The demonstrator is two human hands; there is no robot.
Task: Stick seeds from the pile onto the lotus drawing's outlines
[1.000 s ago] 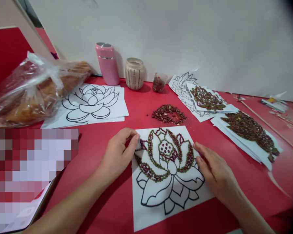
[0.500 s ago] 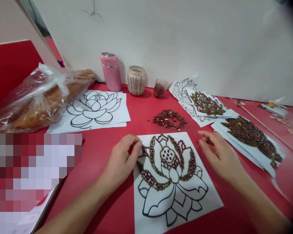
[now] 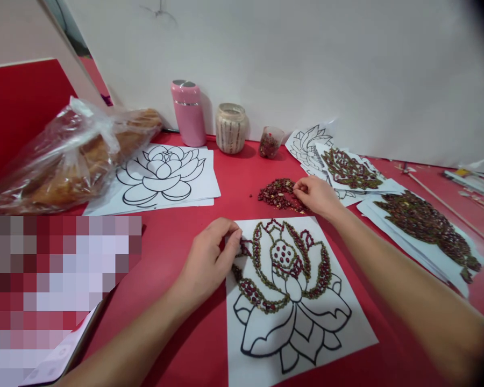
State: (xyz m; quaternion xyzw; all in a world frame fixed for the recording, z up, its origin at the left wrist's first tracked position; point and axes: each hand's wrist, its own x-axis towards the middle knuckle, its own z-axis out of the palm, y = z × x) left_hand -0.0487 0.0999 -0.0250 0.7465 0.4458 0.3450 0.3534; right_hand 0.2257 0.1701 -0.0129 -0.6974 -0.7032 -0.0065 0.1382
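Note:
A white sheet with a black-outlined lotus point(image 3: 294, 333) lies before me. Dark red and green beans line its upper petals and centre. At the sheet's upper left edge rests my left hand point(image 3: 212, 252), fingers curled and thumb pressed in; whatever they hold, if anything, is hidden. My right hand point(image 3: 317, 194) reaches over the table beyond the sheet. Its thumb and finger pinch together at the right side of a loose pile of dark red beans point(image 3: 275, 194); anything between the tips is too small to make out.
Behind stand a pink flask point(image 3: 189, 115), a glass jar point(image 3: 230, 131) and a small cup of beans point(image 3: 270, 144). Left are lotus drawings point(image 3: 199, 191), a plastic bag point(image 3: 64, 172) and a partly blurred device point(image 3: 70, 349). Right lie bean-covered sheets point(image 3: 431, 231) and a thin stick point(image 3: 447, 207).
My right hand has moved from beside the sheet's right edge up and left to the bean pile, its fingers closing into a pinch. My left hand stays at the sheet's edge.

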